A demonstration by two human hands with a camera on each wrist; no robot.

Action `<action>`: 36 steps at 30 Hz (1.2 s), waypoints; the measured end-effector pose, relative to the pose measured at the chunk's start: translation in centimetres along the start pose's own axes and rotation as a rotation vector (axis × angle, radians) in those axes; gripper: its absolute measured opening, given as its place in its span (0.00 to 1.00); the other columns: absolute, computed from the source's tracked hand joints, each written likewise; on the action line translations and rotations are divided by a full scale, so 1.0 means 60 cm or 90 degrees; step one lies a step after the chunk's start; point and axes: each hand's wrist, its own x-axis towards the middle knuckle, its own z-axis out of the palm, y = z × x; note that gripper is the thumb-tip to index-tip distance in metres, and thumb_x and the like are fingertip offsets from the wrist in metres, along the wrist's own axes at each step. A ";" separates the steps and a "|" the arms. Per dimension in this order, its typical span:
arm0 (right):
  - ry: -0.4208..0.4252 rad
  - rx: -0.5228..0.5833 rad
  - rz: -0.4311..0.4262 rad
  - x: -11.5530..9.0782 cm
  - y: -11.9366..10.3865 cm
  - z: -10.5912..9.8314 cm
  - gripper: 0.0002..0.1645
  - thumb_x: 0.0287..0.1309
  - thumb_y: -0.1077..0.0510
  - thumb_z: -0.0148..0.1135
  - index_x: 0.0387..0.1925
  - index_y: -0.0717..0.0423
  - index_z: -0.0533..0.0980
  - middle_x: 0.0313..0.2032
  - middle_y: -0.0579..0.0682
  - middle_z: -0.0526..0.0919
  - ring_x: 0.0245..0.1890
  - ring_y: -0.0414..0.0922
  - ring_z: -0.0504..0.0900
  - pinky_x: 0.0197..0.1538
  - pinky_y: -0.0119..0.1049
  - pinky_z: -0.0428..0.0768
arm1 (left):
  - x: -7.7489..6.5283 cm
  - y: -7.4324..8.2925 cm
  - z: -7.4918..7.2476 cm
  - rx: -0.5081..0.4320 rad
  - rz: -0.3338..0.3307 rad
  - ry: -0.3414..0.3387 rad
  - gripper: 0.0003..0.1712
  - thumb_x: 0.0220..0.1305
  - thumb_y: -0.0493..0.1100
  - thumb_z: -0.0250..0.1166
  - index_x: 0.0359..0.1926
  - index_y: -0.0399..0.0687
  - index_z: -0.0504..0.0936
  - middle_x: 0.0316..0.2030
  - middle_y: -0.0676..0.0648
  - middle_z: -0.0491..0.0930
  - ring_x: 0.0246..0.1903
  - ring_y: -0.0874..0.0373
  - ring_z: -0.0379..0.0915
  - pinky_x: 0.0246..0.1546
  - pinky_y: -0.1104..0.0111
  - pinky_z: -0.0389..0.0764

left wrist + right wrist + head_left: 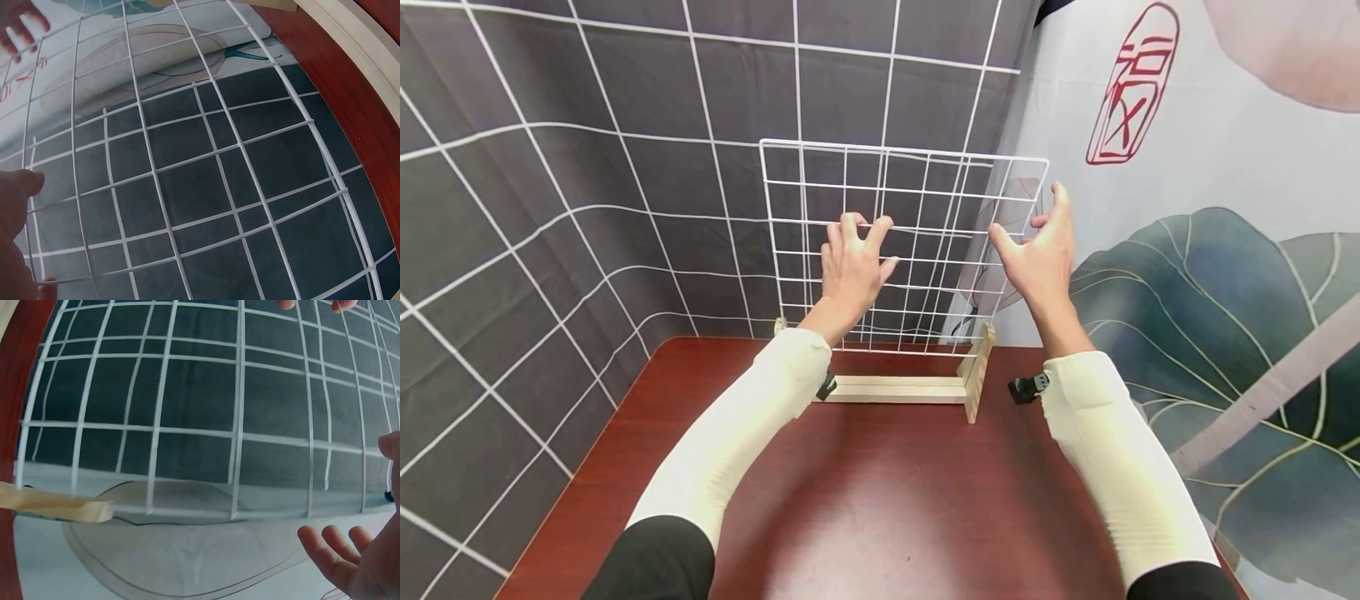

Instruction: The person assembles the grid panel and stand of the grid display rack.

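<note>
A white wire grid panel [917,192] stands upright, its lower corners close to the uprights of a pale wooden stand [895,389]. My left hand [853,262] grips the panel's wires near its middle; in the left wrist view its thumb [28,182] lies along a wire, and in the right wrist view its fingertips [344,305] show at the grid. At the panel's right edge my right hand [1041,250] is spread, thumb and fingers apart on either side of the edge. Its fingers [328,550] hold nothing in the right wrist view.
The stand rests near the back of a reddish-brown table [880,500]. Behind it hangs a dark cloth [647,175] with white grid lines; a leaf-patterned pale cloth [1210,192] hangs at the right. A black wrist device [1027,389] is on the right cuff.
</note>
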 end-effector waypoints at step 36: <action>0.024 -0.087 0.027 0.005 -0.056 0.023 0.59 0.53 0.49 0.68 0.79 0.31 0.45 0.48 0.61 0.78 0.49 0.63 0.77 0.57 0.58 0.73 | -0.012 -0.014 -0.055 0.059 -0.010 -0.065 0.33 0.65 0.56 0.67 0.69 0.68 0.69 0.64 0.41 0.66 0.48 0.45 0.74 0.33 0.58 0.76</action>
